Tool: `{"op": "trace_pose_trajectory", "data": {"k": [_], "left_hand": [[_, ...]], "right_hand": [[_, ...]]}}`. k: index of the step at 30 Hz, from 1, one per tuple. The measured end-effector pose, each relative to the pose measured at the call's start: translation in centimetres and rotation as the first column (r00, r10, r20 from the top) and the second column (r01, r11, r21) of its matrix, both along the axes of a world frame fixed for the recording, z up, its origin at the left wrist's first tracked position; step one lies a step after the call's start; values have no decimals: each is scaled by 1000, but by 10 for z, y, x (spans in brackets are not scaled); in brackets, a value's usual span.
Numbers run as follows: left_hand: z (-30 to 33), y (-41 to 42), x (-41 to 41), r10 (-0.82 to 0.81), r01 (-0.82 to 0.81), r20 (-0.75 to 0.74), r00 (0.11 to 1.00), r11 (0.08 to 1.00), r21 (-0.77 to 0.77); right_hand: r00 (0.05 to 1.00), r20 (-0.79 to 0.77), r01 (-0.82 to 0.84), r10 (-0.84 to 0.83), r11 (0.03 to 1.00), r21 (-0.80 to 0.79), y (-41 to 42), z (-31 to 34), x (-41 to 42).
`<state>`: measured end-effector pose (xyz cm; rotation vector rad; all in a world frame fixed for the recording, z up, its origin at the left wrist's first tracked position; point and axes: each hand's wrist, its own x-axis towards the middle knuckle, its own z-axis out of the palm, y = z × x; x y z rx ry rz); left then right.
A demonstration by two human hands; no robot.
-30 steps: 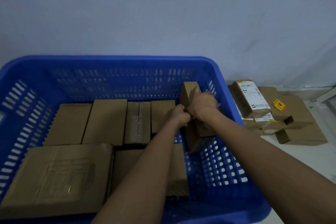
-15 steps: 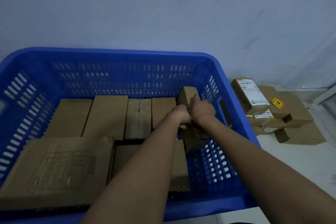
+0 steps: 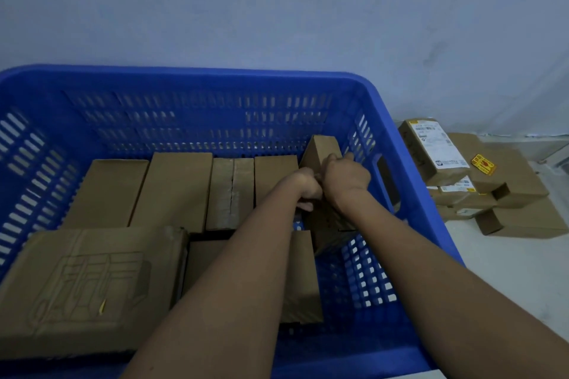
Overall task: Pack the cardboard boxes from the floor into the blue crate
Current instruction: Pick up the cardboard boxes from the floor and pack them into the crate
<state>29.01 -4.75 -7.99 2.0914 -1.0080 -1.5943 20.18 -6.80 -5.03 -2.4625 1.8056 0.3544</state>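
Observation:
A large blue crate (image 3: 191, 78) fills the left and middle of the head view. Several cardboard boxes lie flat inside it, in a back row and a front row. One small cardboard box (image 3: 321, 149) stands tilted on end at the crate's back right, next to the right wall. My right hand (image 3: 346, 174) grips its top and right side. My left hand (image 3: 308, 188) is closed on its left side, lower down. A pile of several cardboard boxes (image 3: 505, 181) lies on the floor to the right of the crate.
A plain wall (image 3: 277, 9) rises right behind the crate. One box in the floor pile carries a white label (image 3: 437, 144), another a yellow sticker (image 3: 483, 164). Bare crate floor (image 3: 360, 274) shows at the crate's front right. White floor (image 3: 505, 271) lies to the right.
Both hands have lowered the tilted box deeper into the crate's back right corner. The camera has shifted, so the crate sits lower and the wall takes up more of the view.

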Motion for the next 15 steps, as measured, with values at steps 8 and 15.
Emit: {"op": "trace_pose_trajectory", "data": {"k": [8, 15], "left_hand": [[-8, 0, 6, 109, -107, -50, 993, 993, 46], [49, 51, -20, 289, -228, 284, 914, 946, -230]], "right_hand": [[999, -25, -20, 19, 999, -36, 1, -4, 8], [996, -57, -71, 74, 996, 46, 12, 52, 13]]}}
